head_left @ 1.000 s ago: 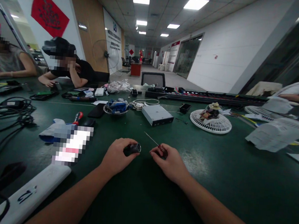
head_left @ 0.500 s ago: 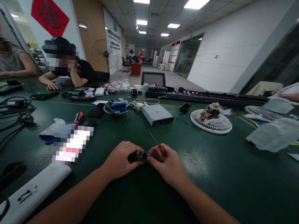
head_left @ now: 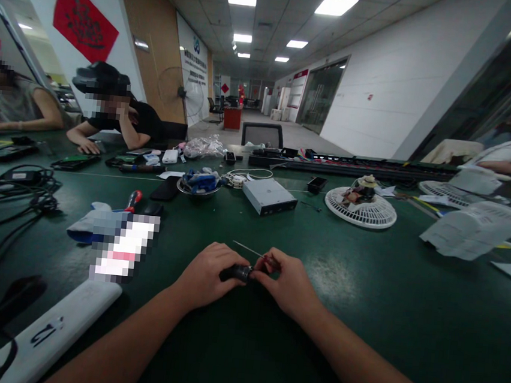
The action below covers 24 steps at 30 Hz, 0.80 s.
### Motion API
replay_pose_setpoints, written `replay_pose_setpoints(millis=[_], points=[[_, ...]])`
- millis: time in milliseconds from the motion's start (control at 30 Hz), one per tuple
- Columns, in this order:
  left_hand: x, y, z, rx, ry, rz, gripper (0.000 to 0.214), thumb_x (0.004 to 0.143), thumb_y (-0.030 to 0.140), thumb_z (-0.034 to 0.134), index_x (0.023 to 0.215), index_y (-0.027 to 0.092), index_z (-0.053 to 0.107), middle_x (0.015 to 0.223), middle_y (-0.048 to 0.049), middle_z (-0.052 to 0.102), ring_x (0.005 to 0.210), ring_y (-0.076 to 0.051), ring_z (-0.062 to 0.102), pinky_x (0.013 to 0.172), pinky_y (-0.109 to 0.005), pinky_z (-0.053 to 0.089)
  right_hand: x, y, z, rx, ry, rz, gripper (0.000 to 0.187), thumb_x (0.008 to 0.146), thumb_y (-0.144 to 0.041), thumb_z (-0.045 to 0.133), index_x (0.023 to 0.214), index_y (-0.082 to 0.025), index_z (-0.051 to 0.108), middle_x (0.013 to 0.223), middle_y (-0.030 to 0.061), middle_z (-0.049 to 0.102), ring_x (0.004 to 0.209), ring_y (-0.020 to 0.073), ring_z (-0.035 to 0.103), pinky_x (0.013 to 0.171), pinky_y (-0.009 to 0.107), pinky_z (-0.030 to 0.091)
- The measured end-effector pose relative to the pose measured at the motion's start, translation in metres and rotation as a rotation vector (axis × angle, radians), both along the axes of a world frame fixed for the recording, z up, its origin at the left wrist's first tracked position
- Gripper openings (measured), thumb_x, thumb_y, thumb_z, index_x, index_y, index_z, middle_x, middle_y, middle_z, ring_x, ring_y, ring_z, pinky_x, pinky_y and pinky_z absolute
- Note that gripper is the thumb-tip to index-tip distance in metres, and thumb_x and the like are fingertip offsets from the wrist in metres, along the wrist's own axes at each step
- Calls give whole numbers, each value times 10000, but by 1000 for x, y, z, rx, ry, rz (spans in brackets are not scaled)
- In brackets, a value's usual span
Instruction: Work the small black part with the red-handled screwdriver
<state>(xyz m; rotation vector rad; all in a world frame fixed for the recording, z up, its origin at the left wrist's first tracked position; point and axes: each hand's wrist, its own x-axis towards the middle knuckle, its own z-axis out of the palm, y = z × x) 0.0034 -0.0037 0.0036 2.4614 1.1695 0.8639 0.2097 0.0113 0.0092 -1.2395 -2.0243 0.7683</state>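
My left hand (head_left: 208,274) is closed around a small black cylindrical part (head_left: 235,272) with a metal end facing right. My right hand (head_left: 284,278) is closed on a thin screwdriver (head_left: 254,253) with a red handle; its metal shaft sticks out up and to the left above both hands. The right fingertips touch the metal end of the part. Both hands rest low over the dark green table (head_left: 361,310), near its front middle.
A grey drive box (head_left: 268,196), a white fan grille (head_left: 360,209) and a white fan housing (head_left: 473,229) lie beyond. Left are a red-handled tool (head_left: 133,199), cables (head_left: 16,189) and a white bar (head_left: 50,331). Other people sit at far left and far right.
My hands have come together: the left brought the black part down to the right fingertips. The screwdriver shaft has swung from pointing up-left to lying flatter over the hands.
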Motion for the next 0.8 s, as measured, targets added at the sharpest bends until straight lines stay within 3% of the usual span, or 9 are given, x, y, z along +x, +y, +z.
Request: replay_pose_setpoints(millis=[667, 800], points=[[1, -1, 2, -23, -11, -80, 266, 805, 220, 716, 1056, 240, 630, 1007, -12, 700, 940, -198, 618, 859, -355, 420, 5, 12, -17, -245, 162, 34, 316, 642, -281, 773, 683, -192, 473, 682, -36, 625, 618, 119, 553, 561, 236, 406], [1, 0, 1, -38, 25, -70, 289, 793, 256, 735, 1062, 233, 635, 1002, -16, 708, 927, -207, 622, 847, -362, 426, 5, 13, -17, -292, 159, 30, 267, 665, -259, 739, 678, -187, 482, 662, -36, 613, 586, 111, 532, 527, 227, 388]])
